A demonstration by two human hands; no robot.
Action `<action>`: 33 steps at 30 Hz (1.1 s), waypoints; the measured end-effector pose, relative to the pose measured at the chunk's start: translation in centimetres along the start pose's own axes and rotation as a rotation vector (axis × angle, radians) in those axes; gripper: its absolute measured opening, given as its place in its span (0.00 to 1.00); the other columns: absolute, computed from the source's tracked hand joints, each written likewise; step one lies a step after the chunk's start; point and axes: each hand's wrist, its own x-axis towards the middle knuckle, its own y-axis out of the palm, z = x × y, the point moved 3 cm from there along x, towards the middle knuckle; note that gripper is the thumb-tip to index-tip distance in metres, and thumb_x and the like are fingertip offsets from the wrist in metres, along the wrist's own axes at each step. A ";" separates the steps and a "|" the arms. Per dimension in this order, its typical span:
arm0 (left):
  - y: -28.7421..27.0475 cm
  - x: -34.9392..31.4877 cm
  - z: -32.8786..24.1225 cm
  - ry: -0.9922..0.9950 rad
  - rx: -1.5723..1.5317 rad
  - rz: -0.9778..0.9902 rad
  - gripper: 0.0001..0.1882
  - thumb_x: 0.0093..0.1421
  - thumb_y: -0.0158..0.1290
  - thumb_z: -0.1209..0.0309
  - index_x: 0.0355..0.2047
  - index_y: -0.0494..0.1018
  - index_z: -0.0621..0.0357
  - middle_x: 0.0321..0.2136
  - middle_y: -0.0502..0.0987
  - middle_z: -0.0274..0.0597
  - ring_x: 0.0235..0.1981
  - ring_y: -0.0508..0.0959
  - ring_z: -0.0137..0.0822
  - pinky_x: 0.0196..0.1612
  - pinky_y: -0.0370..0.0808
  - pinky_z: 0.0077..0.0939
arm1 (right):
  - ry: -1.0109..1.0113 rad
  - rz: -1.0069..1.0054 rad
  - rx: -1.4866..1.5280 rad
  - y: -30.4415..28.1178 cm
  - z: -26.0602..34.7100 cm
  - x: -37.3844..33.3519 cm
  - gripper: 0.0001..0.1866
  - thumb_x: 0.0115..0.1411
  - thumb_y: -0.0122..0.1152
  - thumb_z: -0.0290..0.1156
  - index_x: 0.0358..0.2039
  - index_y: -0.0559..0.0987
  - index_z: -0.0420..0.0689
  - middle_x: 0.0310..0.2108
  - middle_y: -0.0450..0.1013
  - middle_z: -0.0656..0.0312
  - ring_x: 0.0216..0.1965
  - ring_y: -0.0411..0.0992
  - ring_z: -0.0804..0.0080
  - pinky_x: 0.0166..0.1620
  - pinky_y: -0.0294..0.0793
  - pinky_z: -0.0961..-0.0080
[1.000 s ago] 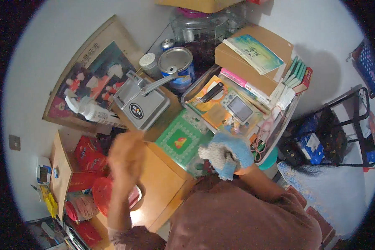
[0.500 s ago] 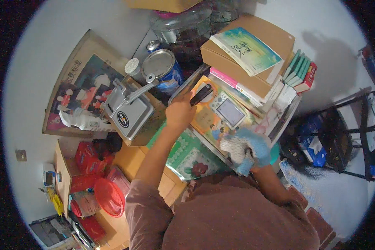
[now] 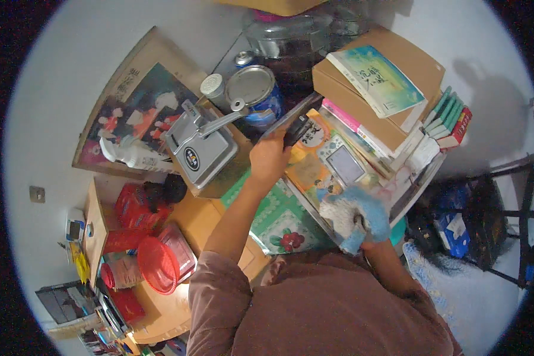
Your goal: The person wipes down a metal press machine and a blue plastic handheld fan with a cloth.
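Note:
My left hand (image 3: 269, 159) is closed round a dark, narrow object (image 3: 296, 130) whose kind I cannot make out, at the far left rim of a tray (image 3: 310, 209). An orange picture book (image 3: 307, 169) lies in the tray beside it. On the book rests a pale handheld device (image 3: 343, 164) with a grey screen. My right hand (image 3: 370, 245) is at the tray's near edge, holding a bunched blue-and-white cloth (image 3: 355, 215). The cloth hides most of its fingers.
Behind the tray stands a cardboard box (image 3: 350, 110) with a book (image 3: 377, 81) on top. A grey lever press (image 3: 202, 155) and a blue can (image 3: 261, 107) stand to the left. Farther left is a red basket (image 3: 158, 266). A green patterned sheet (image 3: 288, 221) lies nearby.
The whole view has shifted, moving the scene rightward. My left hand has drawn the dark object slightly away from the handheld device, toward the tray's far left rim. My right hand still holds the cloth.

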 end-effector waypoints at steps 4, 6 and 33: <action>-1.5 -1.7 0.0 -0.042 -0.090 0.032 0.16 0.49 0.57 0.66 0.39 0.73 0.57 0.29 0.78 0.51 0.30 0.79 0.52 0.33 0.76 0.45 | -0.182 0.243 -0.079 -0.9 -3.2 1.1 0.15 0.59 0.52 0.41 0.34 0.73 0.41 0.27 0.71 0.61 0.26 0.70 0.71 0.31 0.70 0.76; -2.6 -3.1 -0.3 -0.037 -0.156 -0.001 0.16 0.49 0.58 0.66 0.38 0.73 0.58 0.28 0.78 0.50 0.28 0.79 0.53 0.32 0.76 0.45 | -0.081 0.451 0.073 0.6 -3.8 1.3 0.10 0.54 0.60 0.32 0.34 0.75 0.40 0.27 0.73 0.62 0.25 0.70 0.71 0.30 0.70 0.76; -19.3 -6.3 16.3 -0.263 0.194 -0.341 0.16 0.50 0.58 0.72 0.41 0.72 0.57 0.33 0.77 0.47 0.37 0.78 0.50 0.37 0.76 0.42 | -0.002 0.159 -0.229 10.5 1.1 -0.3 0.13 0.62 0.50 0.35 0.25 0.74 0.40 0.20 0.69 0.61 0.18 0.68 0.74 0.27 0.70 0.77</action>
